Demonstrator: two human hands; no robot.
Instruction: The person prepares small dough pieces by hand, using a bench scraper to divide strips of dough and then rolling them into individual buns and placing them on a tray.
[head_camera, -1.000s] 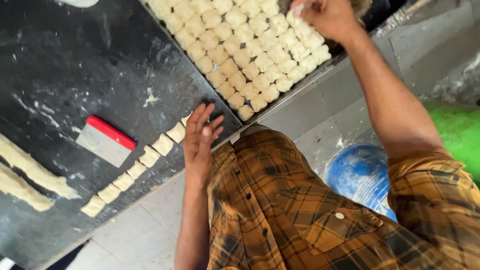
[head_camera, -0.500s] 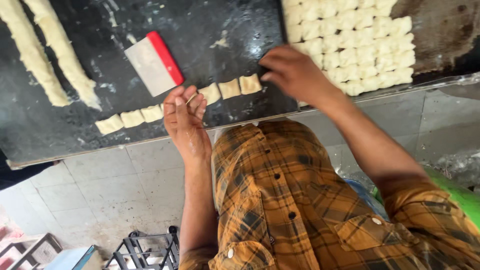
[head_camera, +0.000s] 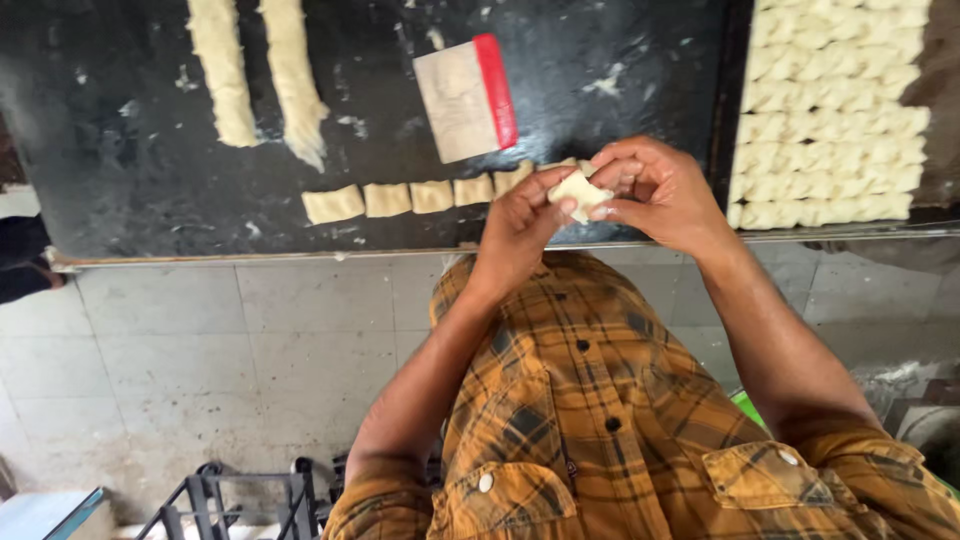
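Seen from above, a person in a yellow-brown checked shirt (head_camera: 620, 420) stood at the near edge of a dark, flour-dusted surface (head_camera: 130, 170). Both hands met just over that edge and shared one small pale dough piece (head_camera: 582, 190). The left hand (head_camera: 520, 225) closed its fingers (head_camera: 545, 190) on the piece from the left side, while the right hand (head_camera: 665, 195) curled around it from the right and above, its fingertips pinching the far corner. The piece sat between the two hands, lifted off the surface and tilted, roughly square, so no clear long axis showed. Neither hand was nearer; both touched it. Just to the left of the hands, a row of cut dough pieces (head_camera: 410, 197) ran left to right along the surface, its nearest end almost under the left fingers. Beyond the row lay a flat scraper with a red edge (head_camera: 467, 97), and further left two long dough ropes (head_camera: 255, 70) pointed away from the person. To the right, a tray (head_camera: 735, 120) held many close-packed dough pieces in rows, well within reach of the right hand.
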